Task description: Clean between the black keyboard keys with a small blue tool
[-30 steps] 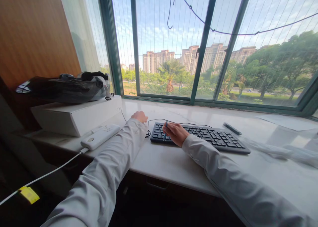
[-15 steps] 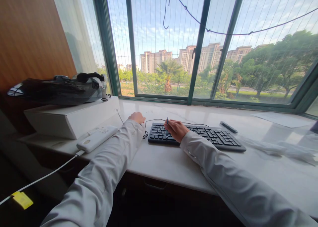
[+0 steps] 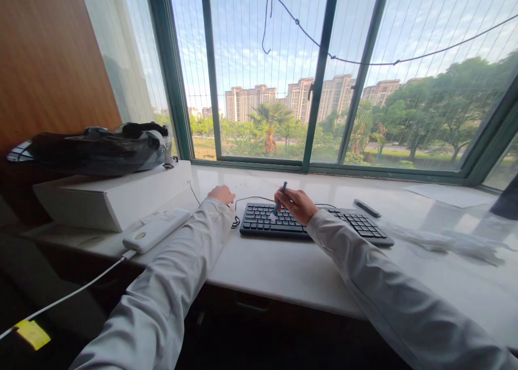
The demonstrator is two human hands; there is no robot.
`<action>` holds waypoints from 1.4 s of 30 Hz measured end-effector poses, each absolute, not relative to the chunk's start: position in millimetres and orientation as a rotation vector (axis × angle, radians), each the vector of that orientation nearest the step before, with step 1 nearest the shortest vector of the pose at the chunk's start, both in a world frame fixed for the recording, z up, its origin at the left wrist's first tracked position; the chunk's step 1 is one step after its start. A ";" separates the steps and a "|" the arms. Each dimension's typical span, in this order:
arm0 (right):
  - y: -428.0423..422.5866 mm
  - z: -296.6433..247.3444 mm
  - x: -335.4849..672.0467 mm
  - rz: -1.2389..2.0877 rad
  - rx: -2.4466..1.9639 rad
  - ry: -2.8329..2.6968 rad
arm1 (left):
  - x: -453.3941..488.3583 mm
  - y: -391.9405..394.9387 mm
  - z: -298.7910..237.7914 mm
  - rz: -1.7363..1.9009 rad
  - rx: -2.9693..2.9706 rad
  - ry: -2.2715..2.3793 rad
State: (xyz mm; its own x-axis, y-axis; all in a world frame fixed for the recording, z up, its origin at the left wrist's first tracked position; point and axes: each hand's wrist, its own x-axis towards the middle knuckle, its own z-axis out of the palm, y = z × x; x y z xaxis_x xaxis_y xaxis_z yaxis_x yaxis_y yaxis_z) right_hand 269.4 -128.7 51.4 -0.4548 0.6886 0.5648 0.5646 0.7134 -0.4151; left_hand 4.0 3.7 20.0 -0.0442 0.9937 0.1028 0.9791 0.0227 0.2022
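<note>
A black keyboard [image 3: 259, 219] lies on the white desk. Over its middle, my right hand [image 3: 297, 204] grips a small blue-handled brush [image 3: 279, 201], held at a slant. Its pale tip points down at the left-hand keys; I cannot tell whether it touches them. My left hand [image 3: 221, 193] rests on the desk beyond the keyboard's left end, fingers curled in. Whatever those fingers may hold is hidden from this side. The keyboard's black cable [image 3: 236, 222] is bunched beside that hand.
A white box [image 3: 76, 203] bearing a dark visor-like headgear [image 3: 105, 149] stands at left, with a white power bank [image 3: 156, 230] and cable before it. To the right are a small black stick-shaped object [image 3: 367, 208], a clear plastic bag [image 3: 449, 240] and paper [image 3: 449, 195]. Windows line the back.
My right hand has shifted slightly right, and the brush has gone from near upright to leaning, its pale tip now showing. The left hand stays put. The whole view has shifted a little.
</note>
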 end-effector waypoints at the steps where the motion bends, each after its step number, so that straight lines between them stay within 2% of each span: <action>1: -131.3 51.8 273.8 0.235 -0.957 -2.191 | 4.1 3.9 19.8 0.343 2.126 2.196; 5: -147.2 48.7 294.7 0.247 -1.033 -2.203 | 5.0 5.5 18.4 0.356 2.120 2.181; 14: -163.5 36.0 341.3 -0.061 -1.243 -2.133 | 5.3 8.9 17.8 0.361 2.114 2.162; 20: -171.3 23.8 340.3 0.009 -1.212 -2.182 | 2.3 12.9 14.7 0.378 2.114 2.163; 26: -178.6 33.8 347.4 0.194 -1.221 -2.208 | 1.2 12.1 14.8 0.388 2.124 2.153; 34: -164.8 22.7 367.6 -0.056 -1.245 -1.996 | -0.4 12.9 15.6 0.336 2.136 2.194; 42: -168.2 17.5 360.5 -0.010 -1.119 -2.143 | -2.3 14.1 13.4 0.272 2.145 2.221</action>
State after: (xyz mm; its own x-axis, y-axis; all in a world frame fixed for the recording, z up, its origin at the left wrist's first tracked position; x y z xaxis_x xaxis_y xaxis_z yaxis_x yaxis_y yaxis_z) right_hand 360.5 -168.2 17.5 -0.3744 0.7151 0.5902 0.7207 0.6250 -0.3001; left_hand -2.3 14.1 13.4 -0.0416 0.9950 0.0913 0.9877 0.0271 0.1543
